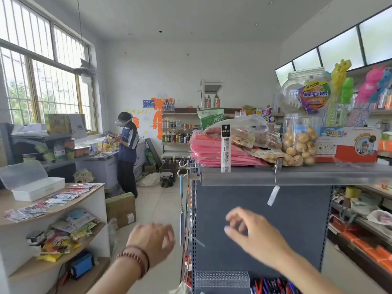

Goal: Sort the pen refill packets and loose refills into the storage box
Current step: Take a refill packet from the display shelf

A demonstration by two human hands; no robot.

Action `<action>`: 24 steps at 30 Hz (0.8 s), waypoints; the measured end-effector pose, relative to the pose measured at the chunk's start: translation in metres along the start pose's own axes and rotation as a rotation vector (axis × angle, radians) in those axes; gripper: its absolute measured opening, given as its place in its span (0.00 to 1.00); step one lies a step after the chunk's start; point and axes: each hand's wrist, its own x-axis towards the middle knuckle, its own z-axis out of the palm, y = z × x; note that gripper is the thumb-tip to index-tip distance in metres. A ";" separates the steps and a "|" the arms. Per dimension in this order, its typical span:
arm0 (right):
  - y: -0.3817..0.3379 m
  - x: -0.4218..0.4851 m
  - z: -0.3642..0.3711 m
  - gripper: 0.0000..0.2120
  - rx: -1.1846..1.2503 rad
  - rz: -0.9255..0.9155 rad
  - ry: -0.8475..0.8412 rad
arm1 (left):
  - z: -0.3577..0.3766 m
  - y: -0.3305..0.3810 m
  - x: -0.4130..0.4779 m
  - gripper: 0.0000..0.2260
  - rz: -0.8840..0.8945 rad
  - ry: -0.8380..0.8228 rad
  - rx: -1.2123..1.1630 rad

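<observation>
While both hands hang in the air in front of the blue shelf unit (263,225), neither holds anything. The left hand (151,240), with a bead bracelet (135,259) on its wrist, has loosely curled fingers. The right hand (252,232) is a little blurred, its fingers bent and spread apart from the thumb.

The white storage box (38,188) sits well to the left on a curved wooden counter (5,201), its clear lid (23,174) tipped open behind it. Refill packets (59,197) lie in rows on the counter just beside the box. One black and white refill packet (226,148) stands upright on top of the shelf unit, against a stack of pink bags (205,151).
</observation>
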 end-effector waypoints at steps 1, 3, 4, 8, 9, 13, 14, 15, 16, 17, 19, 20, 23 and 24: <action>-0.001 0.022 -0.010 0.09 -0.003 -0.034 0.054 | -0.010 -0.003 0.015 0.10 0.004 0.079 0.017; -0.007 0.057 -0.031 0.08 -0.010 -0.046 0.126 | -0.031 -0.004 0.037 0.09 0.004 0.204 0.030; -0.009 0.074 -0.043 0.08 -0.011 -0.034 0.153 | -0.044 -0.004 0.047 0.09 0.004 0.247 0.033; 0.000 0.112 -0.055 0.14 -0.048 -0.015 0.238 | -0.069 0.002 0.078 0.07 0.037 0.360 0.056; 0.001 0.119 -0.057 0.18 -0.050 -0.001 0.255 | -0.076 0.004 0.084 0.08 0.036 0.401 0.049; 0.006 0.141 -0.053 0.24 0.004 0.051 0.244 | -0.097 0.013 0.100 0.10 0.020 0.445 0.071; 0.005 0.145 -0.051 0.23 0.022 0.057 0.242 | -0.101 0.015 0.102 0.11 0.015 0.435 0.073; 0.005 0.149 -0.049 0.21 0.041 0.066 0.243 | -0.104 0.018 0.104 0.11 0.013 0.433 0.076; 0.004 0.152 -0.046 0.20 0.060 0.075 0.240 | -0.108 0.019 0.106 0.11 0.012 0.434 0.074; 0.004 0.155 -0.045 0.19 0.064 0.090 0.241 | -0.111 0.021 0.107 0.11 0.015 0.445 0.078; 0.003 0.160 -0.042 0.18 0.040 0.112 0.260 | -0.118 0.023 0.108 0.11 0.018 0.476 0.080; 0.002 0.162 -0.041 0.18 0.023 0.116 0.285 | -0.122 0.024 0.109 0.11 0.023 0.493 0.078; -0.001 0.166 -0.039 0.15 0.009 0.092 0.362 | -0.129 0.025 0.106 0.11 0.030 0.504 0.069; -0.003 0.167 -0.040 0.14 0.040 0.079 0.381 | -0.131 0.024 0.105 0.10 0.031 0.503 0.058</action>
